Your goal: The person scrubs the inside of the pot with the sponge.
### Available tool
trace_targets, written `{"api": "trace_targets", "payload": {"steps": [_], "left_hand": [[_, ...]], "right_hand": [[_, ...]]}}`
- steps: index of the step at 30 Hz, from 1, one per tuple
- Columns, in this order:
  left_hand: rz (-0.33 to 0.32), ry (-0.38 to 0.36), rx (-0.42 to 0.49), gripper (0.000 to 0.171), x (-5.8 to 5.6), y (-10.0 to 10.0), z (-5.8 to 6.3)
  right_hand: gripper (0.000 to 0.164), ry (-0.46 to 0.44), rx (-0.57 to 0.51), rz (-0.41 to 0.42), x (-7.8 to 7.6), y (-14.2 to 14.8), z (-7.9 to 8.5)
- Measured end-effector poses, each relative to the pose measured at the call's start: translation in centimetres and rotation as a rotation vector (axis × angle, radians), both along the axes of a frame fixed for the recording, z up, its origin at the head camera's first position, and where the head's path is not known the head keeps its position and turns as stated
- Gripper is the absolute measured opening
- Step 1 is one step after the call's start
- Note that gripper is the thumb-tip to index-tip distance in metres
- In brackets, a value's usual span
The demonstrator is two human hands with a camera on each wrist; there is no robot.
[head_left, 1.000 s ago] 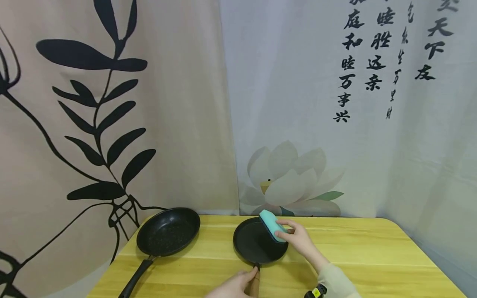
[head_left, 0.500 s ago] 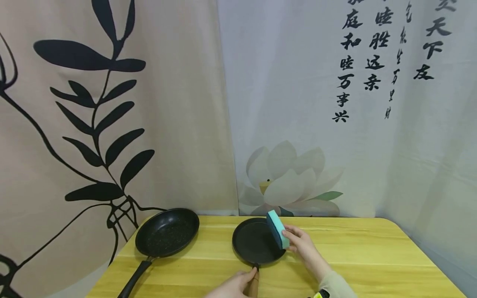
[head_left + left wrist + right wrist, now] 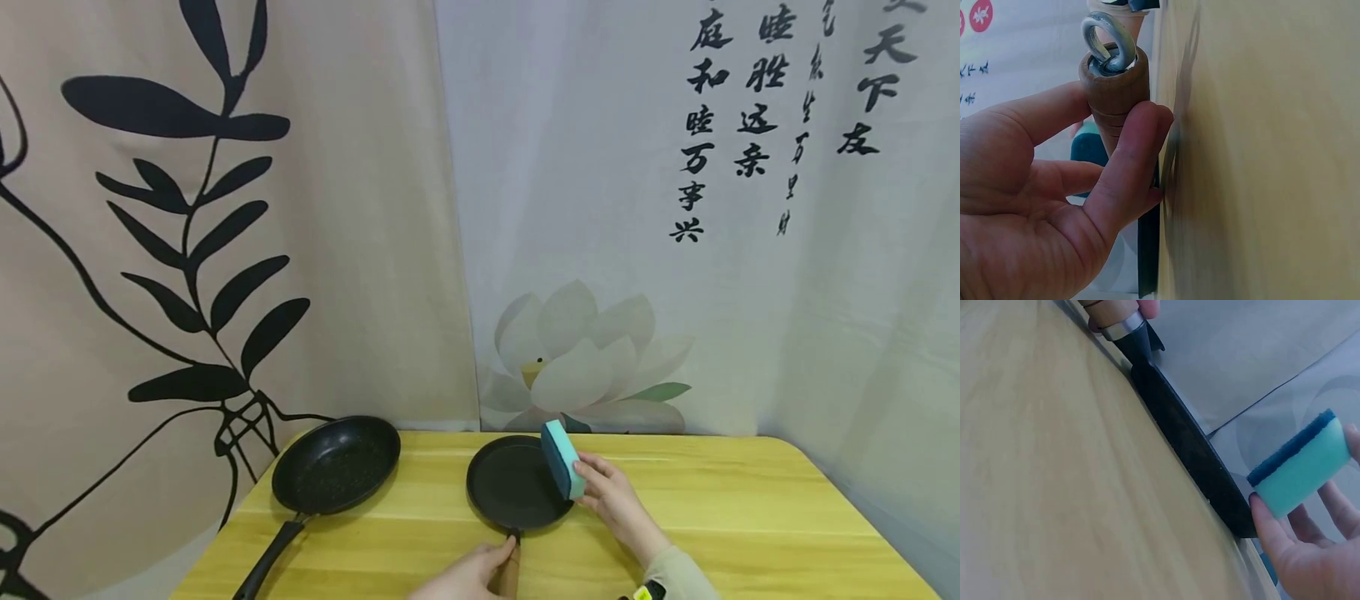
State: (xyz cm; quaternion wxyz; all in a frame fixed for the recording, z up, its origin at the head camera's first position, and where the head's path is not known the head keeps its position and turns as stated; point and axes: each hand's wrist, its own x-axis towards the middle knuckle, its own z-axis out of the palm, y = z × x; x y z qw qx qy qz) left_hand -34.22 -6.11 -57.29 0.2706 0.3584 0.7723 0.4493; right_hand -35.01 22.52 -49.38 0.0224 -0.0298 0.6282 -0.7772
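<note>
Left hand (image 3: 468, 573) grips the wooden handle (image 3: 1116, 97) of small pan (image 3: 512, 485), thumb and fingers clamped on it. Small pan is on the table (image 3: 712, 500), middle, far side. Right hand (image 3: 611, 502) pinches sponge (image 3: 563, 460), fingers clamped on its teal part; sponge tilted over small pan's right edge, dark face left, just clear of it. Big pan (image 3: 337, 468) left, handle pointing near-left.

Two pans total: one deep pan (image 3: 336, 467), one flat pan (image 3: 510, 483)
Then it's just one sponge (image 3: 564, 461), one visible metal ring (image 3: 1126, 45) and one tabletop (image 3: 750, 517) — oh, and two grips, so yeah, one left grip (image 3: 467, 575) and one right grip (image 3: 613, 502).
</note>
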Motion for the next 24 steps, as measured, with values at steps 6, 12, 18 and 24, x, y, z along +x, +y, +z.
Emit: {"api": "trace_targets", "payload": {"steps": [6, 12, 18, 24], "left_hand": [[0.071, 0.061, -0.092, 0.093, 0.5, 0.6, 0.4], [0.077, 0.071, -0.129, 0.094, 1.0, 1.9, 0.9], [0.063, 0.090, -0.172, 0.097, 0.9, 4.2, 1.1], [0.035, 0.128, -0.260, 0.098, 0.4, 7.1, 0.7]], "right_hand": [[0.055, -0.005, 0.005, -0.006, 0.0, 0.2, 0.1], [0.054, -0.024, -0.006, -0.025, 0.1, 1.1, 0.4], [0.059, -0.040, 0.012, -0.015, 0.6, 3.0, 0.7], [0.061, -0.063, 0.040, -0.043, 1.0, 5.5, 0.7]]}}
